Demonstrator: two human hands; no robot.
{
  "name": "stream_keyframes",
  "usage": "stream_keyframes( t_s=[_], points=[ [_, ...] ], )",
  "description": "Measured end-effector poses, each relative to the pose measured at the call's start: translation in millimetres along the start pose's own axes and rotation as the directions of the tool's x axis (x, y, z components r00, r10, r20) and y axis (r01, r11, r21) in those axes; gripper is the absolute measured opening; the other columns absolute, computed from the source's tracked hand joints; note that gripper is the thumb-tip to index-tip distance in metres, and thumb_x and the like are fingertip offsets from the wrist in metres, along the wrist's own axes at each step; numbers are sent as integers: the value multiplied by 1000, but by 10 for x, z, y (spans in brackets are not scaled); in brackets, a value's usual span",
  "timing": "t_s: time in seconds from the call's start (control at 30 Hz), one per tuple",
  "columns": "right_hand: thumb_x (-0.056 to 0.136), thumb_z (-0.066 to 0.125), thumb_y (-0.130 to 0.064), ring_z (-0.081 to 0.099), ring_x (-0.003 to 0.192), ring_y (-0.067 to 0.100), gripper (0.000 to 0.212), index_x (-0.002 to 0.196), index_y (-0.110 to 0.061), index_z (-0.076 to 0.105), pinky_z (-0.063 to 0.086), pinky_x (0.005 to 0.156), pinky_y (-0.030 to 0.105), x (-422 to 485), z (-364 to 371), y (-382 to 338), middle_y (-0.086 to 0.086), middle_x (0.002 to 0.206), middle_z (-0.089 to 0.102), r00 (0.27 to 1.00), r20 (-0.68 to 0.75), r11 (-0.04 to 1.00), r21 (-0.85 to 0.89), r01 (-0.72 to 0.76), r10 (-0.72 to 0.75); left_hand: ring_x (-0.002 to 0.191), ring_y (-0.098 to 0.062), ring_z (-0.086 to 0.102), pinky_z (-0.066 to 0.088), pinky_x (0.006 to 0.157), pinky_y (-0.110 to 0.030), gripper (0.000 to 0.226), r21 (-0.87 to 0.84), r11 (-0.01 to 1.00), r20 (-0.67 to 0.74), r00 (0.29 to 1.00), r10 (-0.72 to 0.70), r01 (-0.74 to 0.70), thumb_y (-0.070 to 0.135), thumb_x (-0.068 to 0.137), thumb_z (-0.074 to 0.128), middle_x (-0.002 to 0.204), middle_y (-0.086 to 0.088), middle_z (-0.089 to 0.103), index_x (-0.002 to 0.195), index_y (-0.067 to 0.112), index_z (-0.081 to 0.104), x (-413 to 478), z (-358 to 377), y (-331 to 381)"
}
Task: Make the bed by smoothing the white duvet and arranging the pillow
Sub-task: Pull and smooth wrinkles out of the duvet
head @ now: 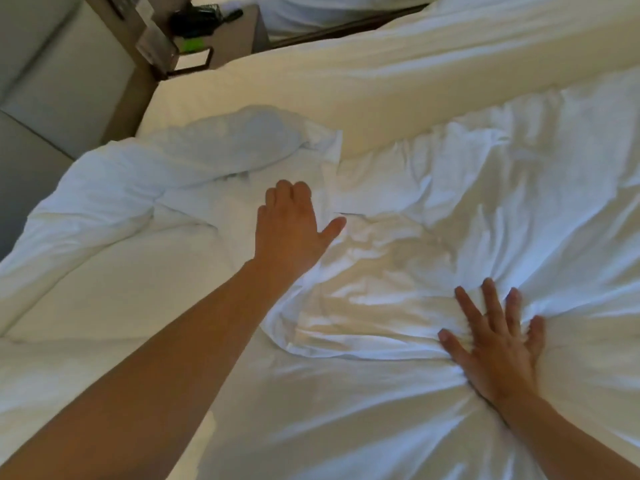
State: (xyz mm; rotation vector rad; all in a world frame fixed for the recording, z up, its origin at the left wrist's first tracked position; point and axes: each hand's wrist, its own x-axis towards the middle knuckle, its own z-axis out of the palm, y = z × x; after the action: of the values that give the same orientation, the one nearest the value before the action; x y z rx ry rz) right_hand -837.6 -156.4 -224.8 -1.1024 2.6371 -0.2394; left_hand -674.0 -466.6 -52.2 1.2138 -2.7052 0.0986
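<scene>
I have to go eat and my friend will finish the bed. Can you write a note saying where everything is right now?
Left hand: open, flat on the duvet near the pillow.
Right hand: open, fingers spread, pressing the duvet.
Pillow: long, lying across the head of the bed.
Done: duvet spread over the bed.
Left: creases between the hands, the bunched corner at upper left, then straighten the pillow.

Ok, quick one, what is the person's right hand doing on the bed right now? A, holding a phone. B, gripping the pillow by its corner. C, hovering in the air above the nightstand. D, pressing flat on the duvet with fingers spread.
D: the right hand lies palm down with its fingers spread on the wrinkled white duvet, the cloth bunching around it, well short of the pillow.
</scene>
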Motion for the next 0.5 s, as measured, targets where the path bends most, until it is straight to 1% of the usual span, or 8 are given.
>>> stream_keyframes(
  t_s=[0.03, 0.1, 0.17, 0.23, 0.3, 0.37, 0.43, 0.5],
  points=[
    [82, 28, -85, -2, 162, 31, 86, 158, -63, -7, 4, 122, 66, 7, 11, -1, -13, 174, -13, 1000, -9, 1000, -3, -1, 0, 102, -34, 55, 52, 79, -45, 89, -26, 993, 25, 993, -111, 112, 82, 83, 45, 113, -16, 55, 120, 1, 53, 231, 3, 41],
    [82, 30, -84, 1, 162, 31, 86, 158, -63, -5, 5, 121, 66, 16, 21, 4, -13, 175, -8, 1000, -20, 1000, 0, -2, 2, 119, -36, 52, 48, 91, -47, 108, -5, 949, 194, 931, -309, 316, 90, 77, 47, 128, -19, 52, 133, -2, 44, 619, 56, 113],
    [82, 32, -83, 3, 162, 32, 87, 158, -63, -4, 6, 121, 66, 24, 21, 4, -12, 175, -6, 1000, -26, 1000, 3, 0, 0, 132, -35, 45, 44, 99, -50, 124, 75, 911, 362, 840, -403, 405, 97, 69, 47, 140, -18, 45, 146, 0, 34, 802, 145, 143],
    [81, 34, -83, 5, 162, 32, 88, 159, -62, -3, 7, 121, 66, 26, 52, 16, -12, 175, -4, 999, -42, 1000, -1, 4, -5, 137, -35, 40, 42, 102, -53, 128, 161, 893, 438, 780, -447, 421, 95, 66, 54, 146, -17, 40, 151, 3, 28, 826, 299, 114],
    [81, 35, -82, 5, 162, 31, 88, 159, -62, -2, 7, 121, 66, 44, 39, 11, -11, 176, -1, 999, -33, 1000, 12, -6, 6, 134, -33, 43, 44, 100, -51, 110, 233, 895, 405, 798, -445, 381, 83, 76, 61, 143, -16, 41, 147, 5, 31, 760, 456, 34],
    [81, 34, -83, 4, 162, 31, 88, 158, -62, -4, 6, 121, 65, 57, 49, -10, -11, 176, -1, 1000, -28, 1000, 4, -9, 9, 128, -32, 49, 46, 97, -47, 78, 194, 924, 335, 863, -379, 331, 65, 93, 57, 139, -16, 47, 139, 5, 39, 703, 576, -111],
    [82, 33, -83, 3, 162, 31, 88, 158, -62, -4, 5, 122, 65, 49, 14, -12, -10, 176, -1, 1000, -23, 1000, 6, -12, 12, 123, -36, 56, 46, 96, -44, 53, 49, 951, 321, 897, -305, 306, 50, 104, 49, 132, -19, 55, 129, 3, 48, 664, 581, -281],
    [82, 32, -83, 1, 162, 30, 87, 158, -63, -5, 4, 122, 64, 33, 0, 5, -11, 176, -3, 1000, -10, 1000, 11, -3, 3, 118, -40, 59, 45, 94, -41, 47, -235, 901, 273, 915, -299, 365, 44, 105, 51, 124, -24, 62, 121, 0, 56, 605, 433, -443]
  ],
)
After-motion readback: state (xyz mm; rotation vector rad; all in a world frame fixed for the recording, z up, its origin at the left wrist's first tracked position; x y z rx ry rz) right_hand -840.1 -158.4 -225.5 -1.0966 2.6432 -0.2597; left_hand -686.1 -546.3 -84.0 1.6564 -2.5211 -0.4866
